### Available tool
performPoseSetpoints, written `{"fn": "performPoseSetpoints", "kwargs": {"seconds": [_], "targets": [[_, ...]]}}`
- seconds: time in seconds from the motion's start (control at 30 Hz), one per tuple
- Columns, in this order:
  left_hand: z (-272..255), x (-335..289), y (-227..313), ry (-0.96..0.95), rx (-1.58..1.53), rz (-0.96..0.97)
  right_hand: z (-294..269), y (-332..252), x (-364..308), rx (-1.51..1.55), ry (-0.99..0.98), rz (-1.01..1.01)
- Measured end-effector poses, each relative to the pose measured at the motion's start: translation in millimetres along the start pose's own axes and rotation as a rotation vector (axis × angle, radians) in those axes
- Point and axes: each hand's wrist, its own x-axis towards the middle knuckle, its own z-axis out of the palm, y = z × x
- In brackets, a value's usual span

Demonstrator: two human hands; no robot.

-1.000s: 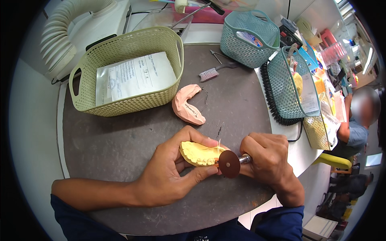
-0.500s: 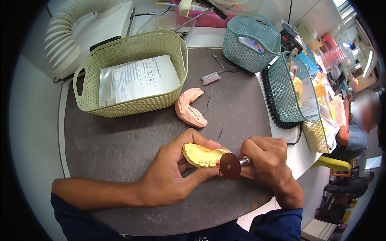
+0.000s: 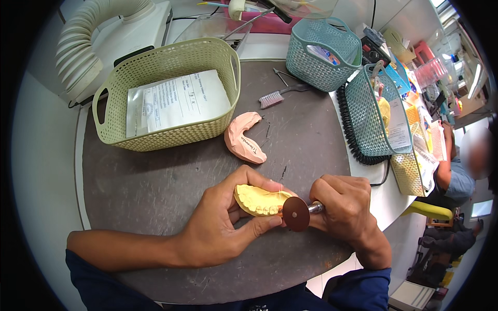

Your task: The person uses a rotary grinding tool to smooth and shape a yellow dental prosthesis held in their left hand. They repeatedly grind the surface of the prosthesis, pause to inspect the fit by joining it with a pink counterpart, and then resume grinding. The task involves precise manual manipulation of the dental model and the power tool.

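Note:
A yellow dental cast (image 3: 254,199) with a row of teeth is gripped between the thumb and fingers of my left hand (image 3: 223,220). My right hand (image 3: 345,207) is closed round a silver rotary handpiece (image 3: 315,207). At the handpiece's tip sits a round, dark brown disc (image 3: 296,213), which overlaps the right end of the cast; exactly where it touches is hidden behind it. Beyond my hands a pink, horseshoe-shaped dental cast (image 3: 243,139) with handwriting on it lies on the grey worktop (image 3: 202,155).
A pale green basket (image 3: 171,139) with papers stands at the far left. A toothbrush-like brush (image 3: 272,98) lies near a blue basket (image 3: 324,62). Another blue basket (image 3: 373,119) and a black coiled cord (image 3: 353,132) are at the right. A person (image 3: 459,160) sits further right.
Both hands keep nearly the same pose, with the disc still against the cast. A thin pale streak now shows above the cast beside the disc. The view has shifted very slightly.

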Motion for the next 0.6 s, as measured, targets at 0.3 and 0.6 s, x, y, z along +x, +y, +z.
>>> {"fn": "performPoseSetpoints", "kwargs": {"seconds": [0.3,0.6], "targets": [[0.1,1.8,1.3,-0.005,0.051,0.028,0.4,0.0,-0.6,0.006,0.02,0.017],[0.8,1.1,3.0,-0.002,0.035,0.003,1.1,0.2,-0.5,0.009,0.007,0.01]]}}
